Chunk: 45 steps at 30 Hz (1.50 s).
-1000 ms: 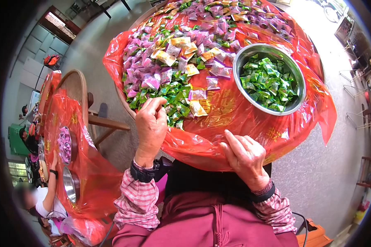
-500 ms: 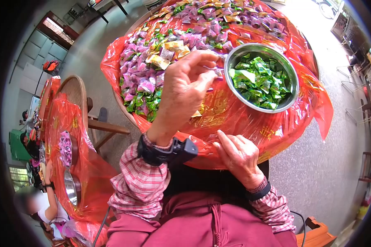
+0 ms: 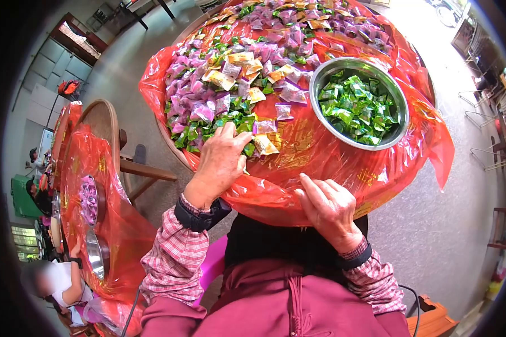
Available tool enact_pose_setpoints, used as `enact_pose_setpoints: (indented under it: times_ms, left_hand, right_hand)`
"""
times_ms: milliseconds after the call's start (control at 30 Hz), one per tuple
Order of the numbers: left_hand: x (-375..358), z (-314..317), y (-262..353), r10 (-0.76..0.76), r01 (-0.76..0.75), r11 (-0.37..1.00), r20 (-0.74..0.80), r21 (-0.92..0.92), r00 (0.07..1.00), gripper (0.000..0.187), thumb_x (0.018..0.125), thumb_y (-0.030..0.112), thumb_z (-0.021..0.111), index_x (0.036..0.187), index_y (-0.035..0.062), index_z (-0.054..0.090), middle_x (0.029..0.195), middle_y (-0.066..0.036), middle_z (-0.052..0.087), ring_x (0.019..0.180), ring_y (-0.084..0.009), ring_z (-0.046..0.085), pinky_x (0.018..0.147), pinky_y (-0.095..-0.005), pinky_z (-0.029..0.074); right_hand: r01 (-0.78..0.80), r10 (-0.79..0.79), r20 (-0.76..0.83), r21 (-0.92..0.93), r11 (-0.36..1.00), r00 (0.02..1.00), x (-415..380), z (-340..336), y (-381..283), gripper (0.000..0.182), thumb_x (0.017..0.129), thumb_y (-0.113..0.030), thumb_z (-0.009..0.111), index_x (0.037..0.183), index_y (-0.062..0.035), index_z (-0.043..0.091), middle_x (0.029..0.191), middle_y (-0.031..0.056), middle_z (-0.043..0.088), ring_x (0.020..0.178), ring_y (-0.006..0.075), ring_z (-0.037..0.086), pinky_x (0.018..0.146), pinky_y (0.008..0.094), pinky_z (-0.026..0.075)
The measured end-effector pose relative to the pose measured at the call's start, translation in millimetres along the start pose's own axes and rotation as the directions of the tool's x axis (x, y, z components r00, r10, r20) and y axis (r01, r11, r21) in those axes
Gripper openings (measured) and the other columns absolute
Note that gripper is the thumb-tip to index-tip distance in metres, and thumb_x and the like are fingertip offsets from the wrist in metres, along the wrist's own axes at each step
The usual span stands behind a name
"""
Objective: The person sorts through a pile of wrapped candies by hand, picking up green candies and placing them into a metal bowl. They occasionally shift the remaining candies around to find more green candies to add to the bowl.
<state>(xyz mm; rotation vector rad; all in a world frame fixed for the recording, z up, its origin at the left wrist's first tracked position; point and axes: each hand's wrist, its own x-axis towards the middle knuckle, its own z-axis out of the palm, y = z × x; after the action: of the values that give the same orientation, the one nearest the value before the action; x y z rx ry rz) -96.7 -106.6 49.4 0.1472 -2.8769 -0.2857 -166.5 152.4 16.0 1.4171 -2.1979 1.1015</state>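
Note:
My left hand is at the near left edge of a pile of small wrapped candies. Its curled fingers close on green-wrapped candies; the hand partly hides them. My right hand lies at the near rim of the round table, over the red plastic sheet. Its fingers are bent and pressed together, and what they may hold is hidden. Ahead of it stands a steel bowl of green-wrapped candies. Pink-purple candies and yellow-orange ones lie mixed with green ones on the sheet.
At left, a second round tray covered in red plastic holds a bowl of pink candies and another steel bowl. A person in a white top works beside it. A wooden leg juts between the tables.
My left hand has moved from beside the steel bowl, left and toward me, down to the green candies. The right hand has barely shifted. Yellow and purple candies formerly behind the left hand now show.

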Motion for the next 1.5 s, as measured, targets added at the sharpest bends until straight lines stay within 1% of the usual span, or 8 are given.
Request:
enact_pose_setpoints:
  times_ms: [200,433,600,900,1200,1233,1367,1500]
  left_hand:
    - [-4,-9,-9,-0.015,0.013,0.998,-0.037,-0.054,0.999,0.025,0.078,0.008,0.071,0.102,0.0032,0.066,0.097,-0.014,0.055,0.086,-0.0314,0.060,0.078,-0.0422,0.051]
    - [5,-26,-14,-0.283,0.281,0.785,0.084,-0.551,0.955,0.011,0.092,0.007,0.071,0.095,0.0041,0.061,0.082,0.005,0.059,0.069,-0.0016,0.052,0.058,-0.0224,0.042]
    - [33,-27,14,-0.347,0.325,0.657,0.109,-0.680,0.931,0.014,0.087,0.009,0.072,0.092,-0.0002,0.062,0.072,0.000,0.058,0.067,-0.0064,0.053,0.061,-0.0281,0.045]
    - [91,-35,75,-0.101,0.077,0.337,0.046,-0.938,0.994,0.030,0.094,0.003,0.072,0.123,0.0021,0.063,0.100,0.001,0.065,0.089,-0.0042,0.062,0.076,-0.0202,0.051]
    - [9,-23,3,-0.147,0.154,0.945,0.046,-0.288,0.988,0.027,0.083,0.016,0.079,0.102,-0.0001,0.069,0.088,-0.008,0.065,0.071,-0.0148,0.060,0.065,-0.0320,0.048]
    - [1,-18,-1,-0.112,0.117,0.971,0.034,-0.207,0.993,0.030,0.081,0.020,0.077,0.101,-0.0004,0.068,0.090,-0.015,0.063,0.076,-0.0286,0.065,0.069,-0.0401,0.051]
    - [-8,-5,2,-0.136,0.136,0.991,0.097,0.008,0.986,0.030,0.081,0.021,0.074,0.101,0.0008,0.068,0.100,-0.017,0.062,0.094,-0.0396,0.065,0.079,-0.0495,0.052]
    - [-7,1,-5,-0.155,0.154,0.988,0.082,0.019,0.985,0.026,0.082,0.019,0.072,0.099,0.0008,0.068,0.097,-0.018,0.063,0.090,-0.0395,0.065,0.077,-0.0489,0.051]
  right_hand:
    - [-0.006,0.006,-0.006,0.003,1.000,1.000,-1,1,0,0.033,0.084,-0.006,0.080,0.114,0.0035,0.070,0.088,0.0133,0.073,0.072,0.0275,0.070,0.064,0.0365,0.057]
    - [0.002,-0.002,-0.020,0.005,1.000,1.000,-2,2,1,0.032,0.084,-0.006,0.080,0.112,0.0034,0.070,0.089,0.0132,0.073,0.071,0.0270,0.069,0.064,0.0362,0.056]
    - [0.000,0.000,-0.022,0.011,1.000,1.000,-2,2,1,0.032,0.084,-0.006,0.080,0.113,0.0033,0.070,0.088,0.0132,0.072,0.071,0.0270,0.069,0.063,0.0364,0.056]
    - [0.042,-0.043,-0.064,-0.023,0.999,0.997,-4,5,4,0.032,0.086,-0.014,0.079,0.111,0.0023,0.069,0.081,0.0074,0.065,0.068,0.0224,0.064,0.060,0.0342,0.052]
    - [0.007,-0.007,-0.020,0.003,1.000,1.000,-4,2,1,0.033,0.084,-0.006,0.080,0.114,0.0030,0.070,0.087,0.0125,0.071,0.071,0.0262,0.069,0.063,0.0364,0.056]
    - [0.001,-0.001,-0.025,0.007,1.000,1.000,-5,3,2,0.033,0.084,-0.006,0.080,0.114,0.0031,0.070,0.087,0.0126,0.071,0.071,0.0265,0.069,0.063,0.0364,0.056]
    - [0.003,-0.003,-0.027,0.003,1.000,1.000,-3,3,1,0.032,0.083,-0.005,0.080,0.113,0.0035,0.070,0.086,0.0130,0.072,0.070,0.0270,0.068,0.063,0.0363,0.056]
    - [0.003,-0.003,-0.022,0.000,1.000,1.000,-2,2,0,0.032,0.083,-0.005,0.080,0.113,0.0035,0.070,0.086,0.0131,0.072,0.070,0.0271,0.068,0.063,0.0363,0.056]
